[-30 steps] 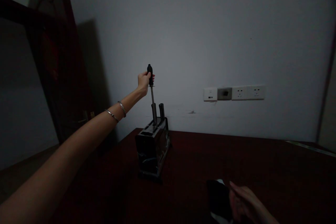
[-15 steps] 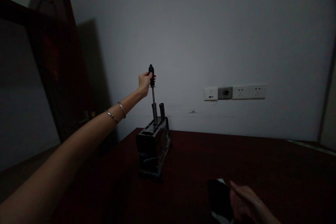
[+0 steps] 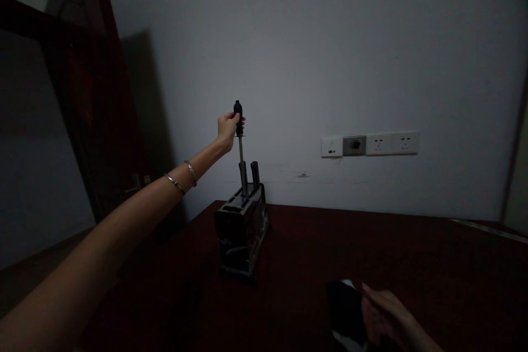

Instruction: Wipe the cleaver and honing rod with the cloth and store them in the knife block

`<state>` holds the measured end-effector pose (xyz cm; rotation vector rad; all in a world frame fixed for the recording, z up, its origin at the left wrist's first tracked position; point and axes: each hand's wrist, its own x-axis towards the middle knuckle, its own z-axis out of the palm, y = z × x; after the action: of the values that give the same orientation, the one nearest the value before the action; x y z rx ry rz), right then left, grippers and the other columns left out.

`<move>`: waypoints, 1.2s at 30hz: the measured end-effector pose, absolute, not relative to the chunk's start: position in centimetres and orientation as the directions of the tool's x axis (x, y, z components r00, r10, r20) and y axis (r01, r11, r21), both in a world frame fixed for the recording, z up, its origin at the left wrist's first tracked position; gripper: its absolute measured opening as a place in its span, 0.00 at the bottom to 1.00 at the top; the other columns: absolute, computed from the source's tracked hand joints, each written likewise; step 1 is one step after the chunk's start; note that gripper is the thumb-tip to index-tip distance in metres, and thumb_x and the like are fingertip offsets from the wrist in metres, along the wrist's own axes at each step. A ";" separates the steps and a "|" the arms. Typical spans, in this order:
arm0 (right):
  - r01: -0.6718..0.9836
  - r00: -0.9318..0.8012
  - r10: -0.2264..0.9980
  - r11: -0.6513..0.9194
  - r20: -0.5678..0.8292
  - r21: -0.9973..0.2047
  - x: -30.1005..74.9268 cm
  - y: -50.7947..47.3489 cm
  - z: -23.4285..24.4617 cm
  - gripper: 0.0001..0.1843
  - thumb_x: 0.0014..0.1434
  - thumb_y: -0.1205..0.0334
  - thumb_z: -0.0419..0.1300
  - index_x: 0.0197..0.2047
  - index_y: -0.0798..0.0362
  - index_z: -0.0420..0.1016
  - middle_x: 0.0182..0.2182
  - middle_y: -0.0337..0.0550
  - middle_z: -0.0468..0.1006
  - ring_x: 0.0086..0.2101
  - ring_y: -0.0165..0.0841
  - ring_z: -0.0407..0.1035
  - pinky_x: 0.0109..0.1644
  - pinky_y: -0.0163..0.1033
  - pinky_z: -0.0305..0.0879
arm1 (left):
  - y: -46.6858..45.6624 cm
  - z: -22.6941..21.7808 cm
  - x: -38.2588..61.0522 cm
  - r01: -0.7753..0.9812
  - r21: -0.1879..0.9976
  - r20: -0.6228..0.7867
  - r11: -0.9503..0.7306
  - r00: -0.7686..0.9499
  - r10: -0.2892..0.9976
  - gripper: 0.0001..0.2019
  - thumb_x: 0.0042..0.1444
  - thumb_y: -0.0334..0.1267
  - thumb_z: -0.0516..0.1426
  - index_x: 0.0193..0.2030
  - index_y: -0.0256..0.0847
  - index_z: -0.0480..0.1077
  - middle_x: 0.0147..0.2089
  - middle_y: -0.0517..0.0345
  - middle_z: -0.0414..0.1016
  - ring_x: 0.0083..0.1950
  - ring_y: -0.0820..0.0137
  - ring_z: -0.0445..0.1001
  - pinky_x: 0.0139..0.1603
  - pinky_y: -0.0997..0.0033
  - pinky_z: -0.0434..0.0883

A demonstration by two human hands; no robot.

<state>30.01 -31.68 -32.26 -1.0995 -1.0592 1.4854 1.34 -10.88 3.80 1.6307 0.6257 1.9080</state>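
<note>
Aloft, left hand (image 3: 226,129) (fist) round handle (image 3: 237,109)

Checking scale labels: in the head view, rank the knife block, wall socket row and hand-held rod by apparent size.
1. knife block
2. wall socket row, though it sits farther back
3. rod gripped by the left hand, thinnest by far

The left arm (image 3: 124,220) stretches nearly straight from 8 o'clock toward the centre, rising to the wrist. At its end the left hand (image 3: 226,129) is held high, its fingers (image 3: 236,117) curled into a closed grip. The right hand (image 3: 385,316) lies low at 5 o'clock, its fingers loosely bent and pointing to 10 o'clock. Its grip is too dim to make out.
</note>
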 end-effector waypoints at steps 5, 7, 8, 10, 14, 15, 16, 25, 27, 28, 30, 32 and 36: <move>-0.188 -0.090 0.988 -0.140 -0.125 -0.972 29.9 -31.6 -32.2 0.34 0.38 0.31 0.57 0.11 0.58 0.67 0.07 0.43 0.66 0.10 0.27 0.62 0.14 0.29 0.54 | -10.7 3.8 1.3 -0.113 0.652 0.743 -0.750 -0.105 0.661 0.07 0.53 0.30 0.51 0.27 0.35 0.67 0.27 0.56 0.70 0.24 0.77 0.66 0.26 0.76 0.64; -0.191 -0.097 0.987 -0.143 -0.126 -0.971 29.9 -31.5 -32.2 0.34 0.37 0.31 0.57 0.11 0.58 0.66 0.07 0.42 0.66 0.10 0.27 0.62 0.14 0.29 0.55 | -10.7 3.8 1.2 -0.114 0.653 0.742 -0.749 -0.104 0.663 0.07 0.53 0.30 0.51 0.27 0.35 0.67 0.27 0.56 0.70 0.24 0.77 0.66 0.26 0.76 0.64; -0.194 -0.100 0.987 -0.144 -0.127 -0.970 29.9 -31.5 -32.2 0.34 0.37 0.31 0.58 0.10 0.58 0.66 0.07 0.42 0.66 0.10 0.27 0.62 0.14 0.29 0.55 | -10.7 3.8 1.2 -0.114 0.654 0.740 -0.748 -0.105 0.664 0.07 0.53 0.30 0.51 0.27 0.35 0.67 0.27 0.56 0.70 0.24 0.77 0.66 0.26 0.76 0.64; -0.202 -0.105 0.985 -0.158 -0.139 -0.967 29.9 -31.5 -32.4 0.34 0.35 0.31 0.59 0.10 0.57 0.66 0.06 0.41 0.65 0.10 0.27 0.62 0.13 0.29 0.55 | -10.7 3.8 1.2 -0.115 0.656 0.738 -0.746 -0.109 0.666 0.07 0.53 0.30 0.51 0.27 0.35 0.67 0.27 0.56 0.70 0.24 0.77 0.67 0.26 0.76 0.64; -0.212 -0.109 0.986 -0.148 -0.127 -0.966 30.0 -31.4 -32.5 0.33 0.37 0.31 0.58 0.12 0.59 0.68 0.07 0.43 0.66 0.10 0.28 0.63 0.13 0.29 0.56 | -10.7 3.7 1.2 -0.116 0.655 0.740 -0.747 -0.106 0.664 0.06 0.53 0.30 0.51 0.27 0.35 0.67 0.27 0.56 0.70 0.24 0.76 0.67 0.26 0.75 0.64; -0.214 -0.113 0.985 -0.151 -0.129 -0.965 30.0 -31.4 -32.5 0.33 0.37 0.32 0.59 0.12 0.59 0.68 0.07 0.43 0.67 0.10 0.28 0.63 0.13 0.29 0.56 | -10.7 3.7 1.2 -0.115 0.655 0.740 -0.747 -0.107 0.665 0.07 0.53 0.30 0.51 0.27 0.35 0.67 0.27 0.56 0.70 0.24 0.76 0.67 0.25 0.75 0.64; -0.215 -0.118 0.984 -0.154 -0.131 -0.964 30.0 -31.4 -32.5 0.33 0.37 0.32 0.59 0.12 0.59 0.69 0.07 0.44 0.67 0.10 0.28 0.64 0.14 0.29 0.56 | -10.7 3.7 1.2 -0.114 0.655 0.739 -0.747 -0.110 0.664 0.07 0.53 0.30 0.51 0.27 0.35 0.67 0.27 0.56 0.70 0.24 0.77 0.66 0.25 0.76 0.64; -0.246 -0.113 0.987 -0.142 -0.117 -0.959 30.0 -31.9 -32.1 0.33 0.37 0.33 0.59 0.12 0.59 0.69 0.07 0.44 0.68 0.10 0.29 0.64 0.14 0.30 0.57 | -10.7 3.5 1.2 -0.104 0.659 0.737 -0.745 -0.111 0.667 0.06 0.53 0.30 0.51 0.27 0.35 0.67 0.27 0.56 0.71 0.25 0.77 0.67 0.25 0.77 0.64; -0.247 -0.117 0.986 -0.143 -0.117 -0.959 30.0 -31.8 -32.2 0.33 0.38 0.32 0.59 0.11 0.59 0.69 0.07 0.45 0.68 0.10 0.29 0.64 0.14 0.30 0.57 | -10.7 3.5 1.2 -0.113 0.658 0.736 -0.744 -0.111 0.668 0.06 0.53 0.30 0.51 0.27 0.35 0.67 0.27 0.55 0.71 0.24 0.77 0.67 0.25 0.77 0.64; -0.244 -0.120 0.985 -0.152 -0.125 -0.958 30.0 -31.7 -32.2 0.33 0.37 0.32 0.59 0.11 0.59 0.69 0.07 0.45 0.67 0.10 0.29 0.63 0.14 0.30 0.57 | -10.7 3.5 1.2 -0.116 0.659 0.736 -0.743 -0.109 0.669 0.06 0.53 0.29 0.51 0.27 0.35 0.67 0.27 0.55 0.70 0.24 0.77 0.67 0.25 0.77 0.64; -0.240 -0.116 0.983 -0.166 -0.142 -0.957 30.0 -31.6 -32.2 0.34 0.36 0.31 0.59 0.11 0.59 0.69 0.07 0.44 0.67 0.10 0.28 0.63 0.13 0.30 0.57 | -10.8 3.4 1.2 -0.114 0.662 0.733 -0.741 -0.107 0.672 0.07 0.53 0.30 0.51 0.27 0.35 0.67 0.27 0.56 0.70 0.24 0.77 0.66 0.25 0.77 0.64; -0.224 -0.114 0.982 -0.173 -0.150 -0.959 29.9 -31.5 -32.2 0.34 0.35 0.31 0.59 0.10 0.59 0.68 0.07 0.44 0.66 0.10 0.28 0.62 0.13 0.30 0.57 | -10.8 3.4 1.2 -0.106 0.665 0.731 -0.739 -0.105 0.674 0.07 0.53 0.30 0.51 0.27 0.36 0.68 0.27 0.56 0.71 0.25 0.77 0.66 0.25 0.77 0.64; -0.211 -0.107 0.986 -0.149 -0.128 -0.966 29.9 -31.7 -32.1 0.34 0.37 0.32 0.58 0.11 0.59 0.68 0.08 0.45 0.67 0.10 0.28 0.63 0.14 0.30 0.57 | -10.6 3.2 1.2 -0.100 0.668 0.729 -0.737 -0.108 0.676 0.06 0.53 0.30 0.51 0.27 0.36 0.67 0.27 0.56 0.71 0.24 0.77 0.66 0.25 0.76 0.64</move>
<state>29.89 -31.70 -32.07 -1.0970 -1.0396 1.4761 1.20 -10.64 3.17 1.6365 0.6361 1.8971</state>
